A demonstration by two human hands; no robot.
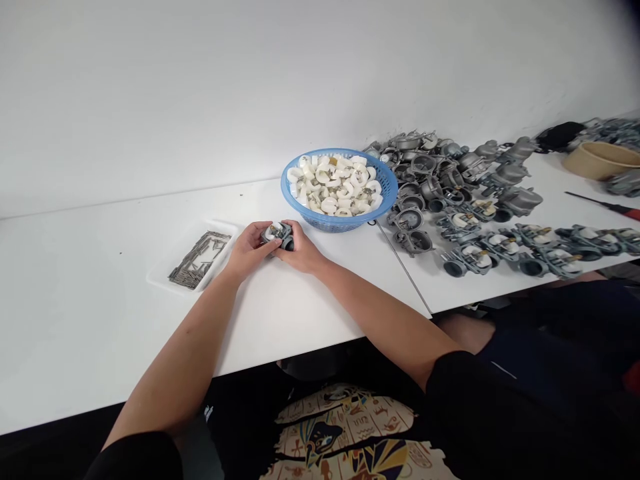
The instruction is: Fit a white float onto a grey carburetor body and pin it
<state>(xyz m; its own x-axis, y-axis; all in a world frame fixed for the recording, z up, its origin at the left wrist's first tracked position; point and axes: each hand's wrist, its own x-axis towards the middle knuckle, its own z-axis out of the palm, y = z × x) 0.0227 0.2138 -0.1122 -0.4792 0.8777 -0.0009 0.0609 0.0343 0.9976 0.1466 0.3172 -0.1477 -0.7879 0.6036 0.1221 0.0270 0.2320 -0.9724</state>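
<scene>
Both hands meet on a small grey metal carburetor body (278, 233) with a white part on top, held just above the white table (100, 333). My left hand (249, 251) grips it from the left and my right hand (300, 248) from the right. A blue plastic basket (384, 179) full of white horseshoe-shaped floats stands just behind and to the right of my hands. A clear shallow tray (165, 280) holding several thin metal pins lies to the left of my left hand.
A pile of grey carburetor bodies (440, 173) covers the adjoining table at the right, with a row of them (525, 250) along its front. A tan bowl (603, 160) and a red-handled screwdriver (613, 207) lie far right. A white wall rises behind.
</scene>
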